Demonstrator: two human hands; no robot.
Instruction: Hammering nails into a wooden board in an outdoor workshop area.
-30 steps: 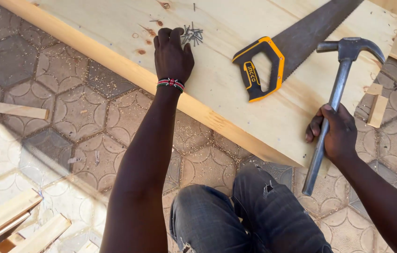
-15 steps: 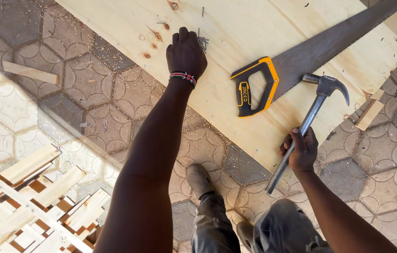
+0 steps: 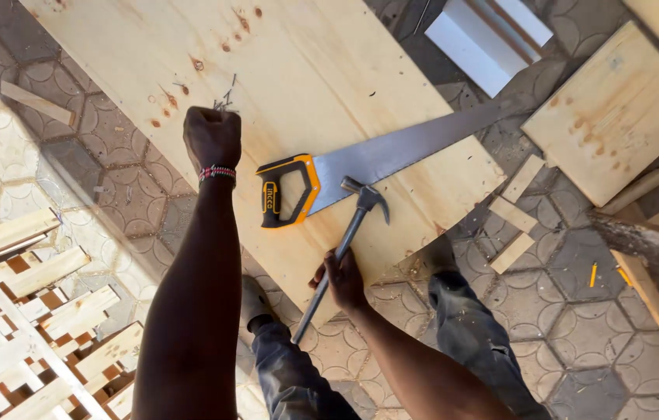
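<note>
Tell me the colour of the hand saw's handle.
The plastic handle of the hand saw on the pale plywood sheet is black and orange, seen in the head view.

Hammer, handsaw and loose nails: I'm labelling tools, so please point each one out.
hammer (image 3: 364, 197), head view, on its metal head.
handsaw (image 3: 392, 152), head view, on the blade.
nails (image 3: 224, 101), head view, on the pile.

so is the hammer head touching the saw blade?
Cannot tell. In the head view the hammer head overlaps the saw blade's lower edge near the handle; contact or hover isn't distinguishable. Right hand grips it.
</note>
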